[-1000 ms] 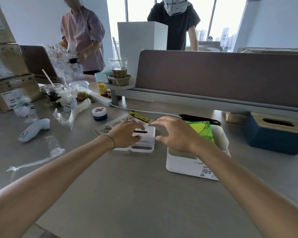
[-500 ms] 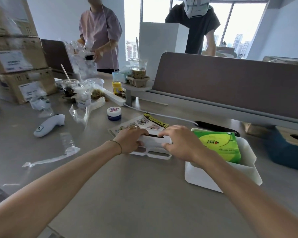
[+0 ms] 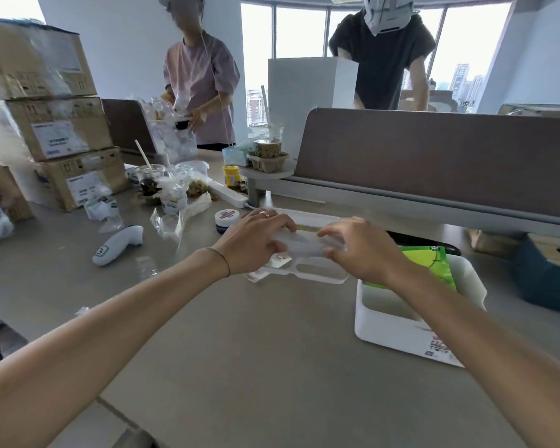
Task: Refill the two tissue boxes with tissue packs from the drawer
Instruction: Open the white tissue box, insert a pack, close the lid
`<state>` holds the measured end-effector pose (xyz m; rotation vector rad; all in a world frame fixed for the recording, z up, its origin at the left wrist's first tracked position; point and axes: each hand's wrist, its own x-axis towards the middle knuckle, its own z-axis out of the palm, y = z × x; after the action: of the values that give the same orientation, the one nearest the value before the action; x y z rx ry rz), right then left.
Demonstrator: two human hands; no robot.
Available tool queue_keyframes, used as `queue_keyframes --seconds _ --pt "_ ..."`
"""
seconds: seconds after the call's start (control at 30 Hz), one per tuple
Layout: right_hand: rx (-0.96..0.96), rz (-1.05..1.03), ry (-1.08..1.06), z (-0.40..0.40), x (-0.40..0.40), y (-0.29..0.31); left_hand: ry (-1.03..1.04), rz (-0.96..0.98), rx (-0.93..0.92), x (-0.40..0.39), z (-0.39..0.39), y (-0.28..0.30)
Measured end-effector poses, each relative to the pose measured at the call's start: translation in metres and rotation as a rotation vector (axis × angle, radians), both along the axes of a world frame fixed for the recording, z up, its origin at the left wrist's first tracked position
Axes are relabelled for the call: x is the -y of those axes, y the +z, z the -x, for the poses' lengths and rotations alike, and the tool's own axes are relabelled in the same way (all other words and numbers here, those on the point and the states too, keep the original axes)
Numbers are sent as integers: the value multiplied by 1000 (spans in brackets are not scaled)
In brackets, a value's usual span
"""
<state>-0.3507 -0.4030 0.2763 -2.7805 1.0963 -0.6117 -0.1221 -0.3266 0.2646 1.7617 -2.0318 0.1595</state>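
A white tissue box [image 3: 398,324] stands lidless on the grey table, right of centre, with a green tissue pack [image 3: 434,263] lying inside it. Its white slotted lid [image 3: 307,257] is just left of the box, lifted slightly off the table. My left hand [image 3: 256,244] grips the lid's left end and my right hand [image 3: 359,250] grips its right end. A second tissue box [image 3: 547,273], dark blue with a wooden slotted top, sits at the far right edge.
A low brown divider [image 3: 434,163] runs behind the boxes. Left of the lid lie a small blue-and-white jar [image 3: 227,218], a white handheld device [image 3: 117,244], plastic wrappers and cups. Cardboard boxes [image 3: 52,124] are stacked far left. Two people stand beyond the table.
Both hands closed on the white lid and raised it a little off the table. The view has tilted up and shifted left.
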Motion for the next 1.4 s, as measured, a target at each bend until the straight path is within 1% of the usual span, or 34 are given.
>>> queue_keyframes --seconds 0.2,0.4,0.57,0.83,1.13,1.33,1.4 --pt "38 26 -10 55 -5 16 -83 50 -18 9 47 14" --pt "-28 -49 -111 126 -3 8 -191 46 -29 29 111 2" --pt "-28 -58 -153 162 -2 0 -232 58 -51 41 148 -12" --pt "-6 -58 -173 186 -1 -8 -254 66 -48 45 170 -19" --pt "41 -57 -164 190 5 -26 -280 109 -52 49 168 -34" --pt "45 -79 -158 194 7 -33 -275 101 -26 49 172 -40" --pt "73 -73 -154 192 8 -34 -268 100 -31 49 172 -39"
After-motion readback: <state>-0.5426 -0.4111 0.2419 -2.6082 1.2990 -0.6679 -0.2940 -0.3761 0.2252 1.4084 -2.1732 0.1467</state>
